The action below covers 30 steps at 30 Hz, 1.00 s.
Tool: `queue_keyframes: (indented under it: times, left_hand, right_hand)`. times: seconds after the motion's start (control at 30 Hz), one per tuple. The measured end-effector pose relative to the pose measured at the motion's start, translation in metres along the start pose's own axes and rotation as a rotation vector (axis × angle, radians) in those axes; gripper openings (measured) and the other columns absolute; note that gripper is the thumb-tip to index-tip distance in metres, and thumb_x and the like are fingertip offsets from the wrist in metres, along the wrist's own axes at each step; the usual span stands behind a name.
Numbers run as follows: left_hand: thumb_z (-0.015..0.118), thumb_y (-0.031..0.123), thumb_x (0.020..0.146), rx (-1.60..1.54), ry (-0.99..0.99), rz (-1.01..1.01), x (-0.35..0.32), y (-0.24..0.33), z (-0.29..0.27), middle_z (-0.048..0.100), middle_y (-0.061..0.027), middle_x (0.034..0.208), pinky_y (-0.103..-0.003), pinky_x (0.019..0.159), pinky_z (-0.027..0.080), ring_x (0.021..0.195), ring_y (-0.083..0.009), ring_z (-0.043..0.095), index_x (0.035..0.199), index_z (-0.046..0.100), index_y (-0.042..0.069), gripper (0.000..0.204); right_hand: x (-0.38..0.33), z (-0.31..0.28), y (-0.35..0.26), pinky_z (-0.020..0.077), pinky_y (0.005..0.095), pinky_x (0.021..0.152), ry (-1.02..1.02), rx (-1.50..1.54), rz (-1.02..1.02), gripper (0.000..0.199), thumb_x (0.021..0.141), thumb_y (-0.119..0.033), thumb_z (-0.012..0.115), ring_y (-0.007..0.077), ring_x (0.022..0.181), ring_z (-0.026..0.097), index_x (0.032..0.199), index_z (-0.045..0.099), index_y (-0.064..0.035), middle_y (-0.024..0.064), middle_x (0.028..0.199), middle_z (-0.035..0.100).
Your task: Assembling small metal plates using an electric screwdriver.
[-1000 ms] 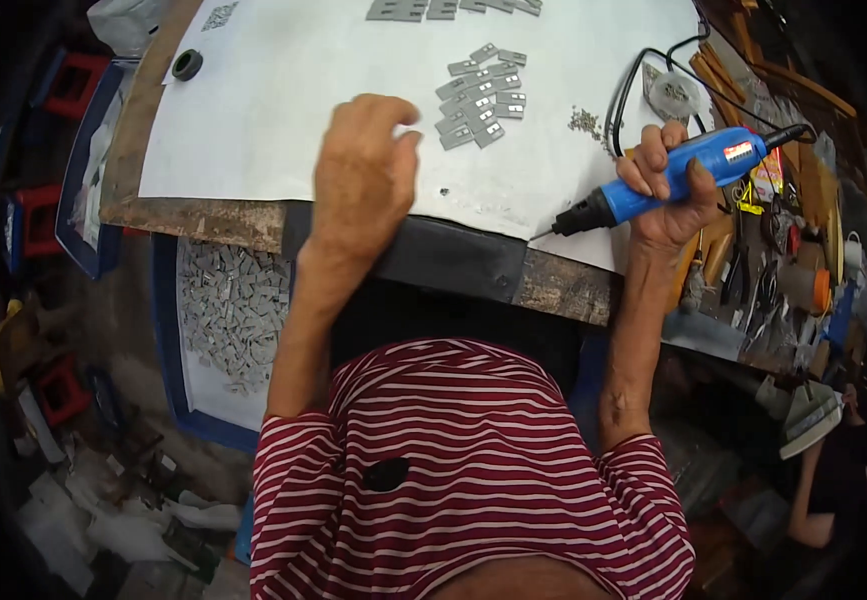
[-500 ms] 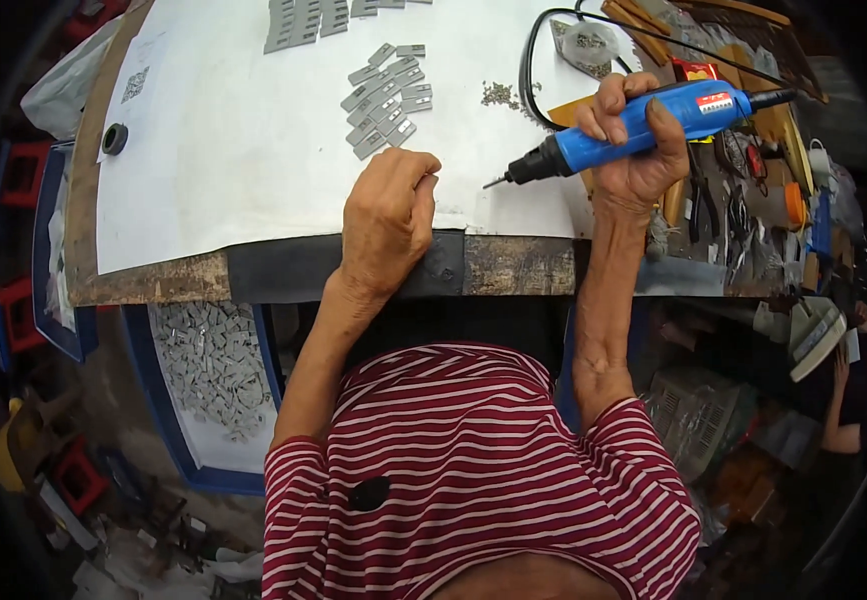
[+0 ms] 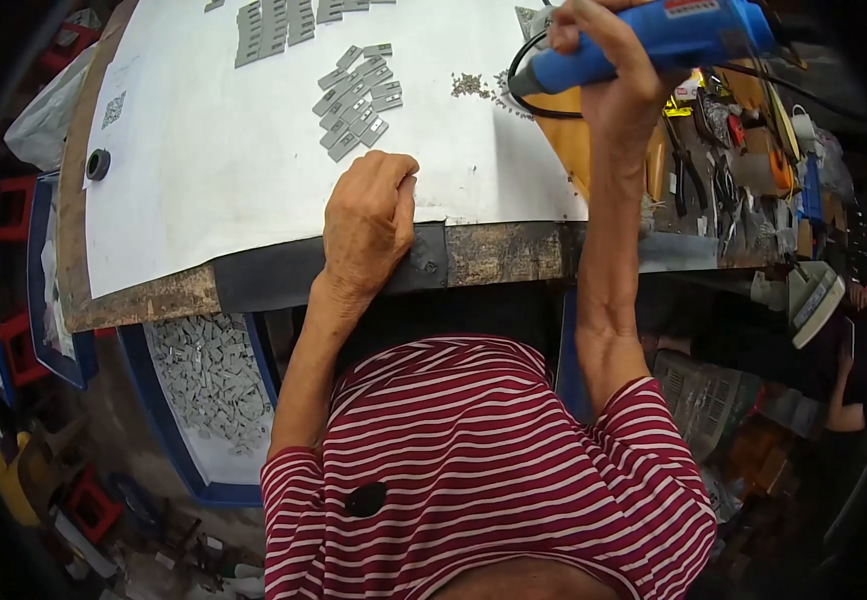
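My right hand point(image 3: 621, 70) grips a blue electric screwdriver point(image 3: 653, 45) with a black cord, raised over the right part of the bench. My left hand point(image 3: 368, 220) rests with curled fingers on the near edge of a white sheet point(image 3: 223, 170) that covers the workbench; whether it pinches anything is hidden. Just beyond the left hand lies a cluster of several small grey metal plates point(image 3: 356, 98), with more grey plates point(image 3: 273, 25) in rows farther back. A small heap of tiny screws point(image 3: 470, 85) lies near the tool's tip.
Pliers, cutters and other hand tools point(image 3: 743, 170) crowd the right side of the bench. A blue tray point(image 3: 168, 440) of grey parts sits under the table at left. A black ring point(image 3: 98, 163) lies on the sheet's left edge. Red stools point(image 3: 13, 200) stand left; another person's arm point(image 3: 848, 380) shows at right.
The view has shifted forward over the bench. My right hand has lifted the blue screwdriver up and back toward the far right; my left hand stays on the sheet's near edge.
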<state>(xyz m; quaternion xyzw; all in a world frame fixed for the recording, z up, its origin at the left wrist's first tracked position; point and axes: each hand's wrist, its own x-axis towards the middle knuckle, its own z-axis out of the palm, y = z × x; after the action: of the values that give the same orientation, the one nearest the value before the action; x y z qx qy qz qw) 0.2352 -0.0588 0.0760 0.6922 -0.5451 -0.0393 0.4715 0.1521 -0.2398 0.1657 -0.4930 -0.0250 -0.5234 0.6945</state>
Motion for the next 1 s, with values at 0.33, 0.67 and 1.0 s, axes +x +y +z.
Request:
queue_keyframes:
  times: [0.33,0.67,1.0]
  left_hand:
    - [0.056,-0.004,0.071,-0.013,-0.058,0.005,0.005,0.004,0.005,0.052,-0.0115,0.071,-0.034,0.061,0.041,0.066,-0.0267,0.051,0.082,0.053,0.001,0.012]
    - [0.056,-0.008,0.070,0.042,-0.084,0.007,0.005,0.004,0.002,0.055,-0.0126,0.075,-0.031,0.059,0.043,0.066,-0.0261,0.054,0.083,0.054,-0.001,0.015]
    - [0.056,-0.006,0.071,0.016,-0.075,-0.023,0.003,0.003,0.000,0.054,-0.0115,0.074,-0.032,0.061,0.042,0.067,-0.0259,0.053,0.082,0.054,0.000,0.012]
  right_hand:
    - [-0.007,0.004,-0.003,0.0443,0.0263,0.048,0.075,-0.089,-0.069,0.015,0.068,-0.002,0.060,0.0138,0.048,0.051,0.078,0.049,-0.0015,0.0070,0.062,0.052]
    - [-0.012,-0.005,-0.011,0.0430,0.0262,0.051,0.205,-0.435,0.025,0.018,0.070,-0.002,0.059,0.0131,0.051,0.050,0.083,0.047,-0.0032,0.0066,0.063,0.052]
    - [-0.007,-0.020,0.017,0.0421,0.0277,0.052,-0.111,0.409,-0.104,0.019,0.072,-0.002,0.058,0.0127,0.051,0.048,0.086,0.046,-0.0042,0.0064,0.064,0.051]
